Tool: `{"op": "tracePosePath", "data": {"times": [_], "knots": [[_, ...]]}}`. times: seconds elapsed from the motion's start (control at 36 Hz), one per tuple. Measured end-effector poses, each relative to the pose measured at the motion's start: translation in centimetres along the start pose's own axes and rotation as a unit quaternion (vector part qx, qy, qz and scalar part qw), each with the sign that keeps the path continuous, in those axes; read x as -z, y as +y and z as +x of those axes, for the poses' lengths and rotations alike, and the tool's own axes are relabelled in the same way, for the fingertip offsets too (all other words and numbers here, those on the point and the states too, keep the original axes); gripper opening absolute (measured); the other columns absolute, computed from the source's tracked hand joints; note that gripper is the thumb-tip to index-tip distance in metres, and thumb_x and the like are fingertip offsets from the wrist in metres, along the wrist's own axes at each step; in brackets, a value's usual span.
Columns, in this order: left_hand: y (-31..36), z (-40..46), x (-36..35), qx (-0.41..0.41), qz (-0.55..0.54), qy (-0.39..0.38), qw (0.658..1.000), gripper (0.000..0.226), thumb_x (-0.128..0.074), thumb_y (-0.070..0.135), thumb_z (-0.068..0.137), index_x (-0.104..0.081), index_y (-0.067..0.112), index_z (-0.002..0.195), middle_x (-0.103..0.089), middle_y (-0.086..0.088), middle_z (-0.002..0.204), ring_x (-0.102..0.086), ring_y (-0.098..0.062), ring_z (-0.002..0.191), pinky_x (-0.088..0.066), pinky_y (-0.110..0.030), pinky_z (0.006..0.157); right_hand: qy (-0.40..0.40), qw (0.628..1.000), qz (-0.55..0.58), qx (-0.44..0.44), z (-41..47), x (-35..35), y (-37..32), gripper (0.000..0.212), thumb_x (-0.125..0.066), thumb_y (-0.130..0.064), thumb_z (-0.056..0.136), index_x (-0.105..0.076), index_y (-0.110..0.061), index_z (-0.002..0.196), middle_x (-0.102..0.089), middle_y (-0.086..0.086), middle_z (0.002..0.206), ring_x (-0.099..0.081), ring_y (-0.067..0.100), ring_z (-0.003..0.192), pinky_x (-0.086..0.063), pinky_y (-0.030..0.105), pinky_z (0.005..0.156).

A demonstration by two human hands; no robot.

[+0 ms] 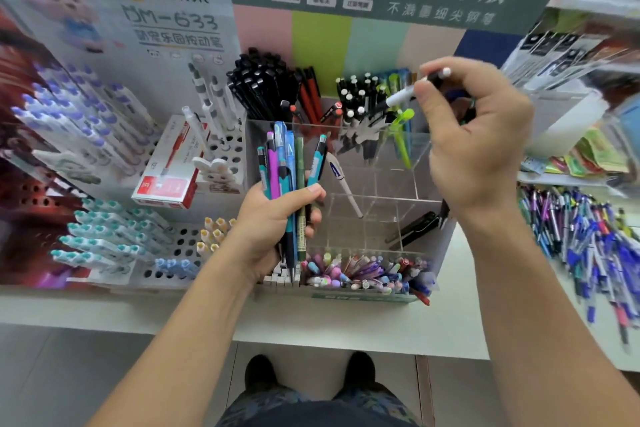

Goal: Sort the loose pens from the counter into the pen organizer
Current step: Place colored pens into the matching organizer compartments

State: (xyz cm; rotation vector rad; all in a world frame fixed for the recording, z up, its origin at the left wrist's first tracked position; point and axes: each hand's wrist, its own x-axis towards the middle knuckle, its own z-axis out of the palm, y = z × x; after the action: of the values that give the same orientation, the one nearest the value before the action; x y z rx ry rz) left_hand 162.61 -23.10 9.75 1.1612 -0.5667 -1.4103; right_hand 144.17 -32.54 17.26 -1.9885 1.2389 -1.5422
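Currently right hand [474, 139] pinches a black-white pen [412, 90] above the pen organizer [412, 163], long axis tilted, tip down-left toward the back compartments. Left hand [273, 225] grips a pen bundle [287, 177] upright at the organizer's left edge.

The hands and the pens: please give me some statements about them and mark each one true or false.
1. The left hand grips a bunch of pens. True.
2. The right hand is empty. False: it pinches a single black and white pen.
3. The right hand is above the clear organizer. True.
4. The loose pile of pens lies to the left of the organizer. False: it lies on the right.
5. The red and white box is inside the organizer. False: it is outside, to the left.
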Motion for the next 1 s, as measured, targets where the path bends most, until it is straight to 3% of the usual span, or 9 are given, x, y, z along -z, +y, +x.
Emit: {"op": "tracePosePath", "data": {"times": [0.14,0.31,0.36,0.47,0.61,0.72,0.83,0.94,1.0], "knots": [[0.3,0.3,-0.4,0.018,0.015,0.000,1.000,0.009,-0.069,0.005,0.091,-0.065,0.005,0.099,-0.064,-0.003,0.070,-0.061,-0.015,0.057,-0.048,-0.022,0.044,-0.095,0.991,-0.086,-0.026,2.5,-2.7,1.0,0.014,-0.073,-0.024,0.088,-0.077,-0.015,0.099,-0.065,-0.012,0.080,-0.054,-0.008,0.066,-0.043,0.015,0.069],[0.3,0.0,-0.3,0.033,-0.022,-0.021,0.999,0.006,-0.067,0.005,0.092,-0.065,0.007,0.098,-0.061,-0.002,0.066,-0.060,-0.014,0.058,-0.048,-0.022,0.045,-0.166,0.964,-0.195,-0.068,5.4,-3.0,0.2,0.019,-0.084,-0.029,0.079,-0.078,-0.017,0.093,-0.071,0.004,0.085,-0.068,0.020,0.081,-0.058,0.037,0.080],[0.3,-0.1,-0.2,0.033,-0.031,-0.025,0.999,0.008,-0.066,0.004,0.092,-0.065,0.006,0.099,-0.061,-0.003,0.068,-0.060,-0.015,0.059,-0.049,-0.022,0.046,-0.220,0.948,-0.214,-0.089,6.5,-3.0,-0.6,0.020,-0.085,-0.027,0.079,-0.078,-0.013,0.092,-0.071,0.006,0.086,-0.067,0.020,0.082,-0.057,0.034,0.077],[0.2,0.0,0.0,0.033,-0.036,-0.025,0.998,0.019,-0.071,0.008,0.084,-0.064,0.005,0.101,-0.061,-0.003,0.070,-0.061,-0.015,0.059,-0.049,-0.023,0.046,-0.315,0.918,-0.210,-0.121,8.0,-3.1,-1.6,0.019,-0.088,-0.026,0.077,-0.079,-0.015,0.089,-0.071,0.003,0.076,-0.061,0.010,0.061,-0.046,0.022,0.055],[0.2,0.2,0.0,0.033,-0.032,-0.030,0.999,0.019,-0.071,0.008,0.084,-0.064,0.005,0.101,-0.061,-0.003,0.071,-0.060,-0.015,0.059,-0.049,-0.023,0.046,-0.357,0.896,-0.235,-0.119,8.3,-1.9,-0.7,0.013,-0.088,-0.023,0.077,-0.082,-0.020,0.088,-0.066,-0.004,0.072,-0.058,0.010,0.064,-0.046,0.023,0.064],[0.3,0.2,-0.2,0.028,-0.022,-0.040,0.999,0.025,-0.075,0.014,0.076,-0.064,0.006,0.098,-0.061,-0.003,0.069,-0.060,-0.015,0.059,-0.048,-0.023,0.046,-0.369,0.876,-0.293,-0.099,7.2,-2.0,0.1,0.021,-0.086,-0.026,0.078,-0.080,-0.025,0.098,-0.068,0.001,0.085,-0.063,0.021,0.078,-0.051,0.030,0.076],[0.4,0.2,-0.5,0.026,-0.020,-0.046,0.998,0.026,-0.075,0.014,0.075,-0.065,0.007,0.098,-0.061,-0.002,0.069,-0.060,-0.015,0.059,-0.048,-0.023,0.047,-0.322,0.878,-0.352,-0.046,5.8,-3.1,0.4,0.030,-0.076,-0.012,0.076,-0.079,-0.028,0.100,-0.072,0.011,0.097,-0.067,0.037,0.087,-0.060,0.045,0.081],[0.6,0.3,-0.4,0.031,-0.023,-0.039,0.999,0.011,-0.071,0.007,0.086,-0.065,0.008,0.096,-0.061,-0.002,0.069,-0.060,-0.016,0.060,-0.048,-0.023,0.047,-0.291,0.910,-0.292,-0.036,6.2,-3.1,-0.4,0.021,-0.082,-0.020,0.077,-0.079,-0.022,0.098,-0.071,0.008,0.092,-0.067,0.030,0.087,-0.058,0.041,0.081],[0.7,0.3,-0.3,0.034,-0.023,-0.037,0.998,0.012,-0.071,0.006,0.087,-0.065,0.007,0.097,-0.062,-0.001,0.069,-0.061,-0.016,0.060,-0.049,-0.023,0.047,-0.291,0.913,-0.285,-0.036,6.3,-3.4,-1.0,0.027,-0.085,-0.024,0.077,-0.077,-0.023,0.103,-0.071,0.007,0.095,-0.067,0.031,0.090,-0.057,0.042,0.084]]}}
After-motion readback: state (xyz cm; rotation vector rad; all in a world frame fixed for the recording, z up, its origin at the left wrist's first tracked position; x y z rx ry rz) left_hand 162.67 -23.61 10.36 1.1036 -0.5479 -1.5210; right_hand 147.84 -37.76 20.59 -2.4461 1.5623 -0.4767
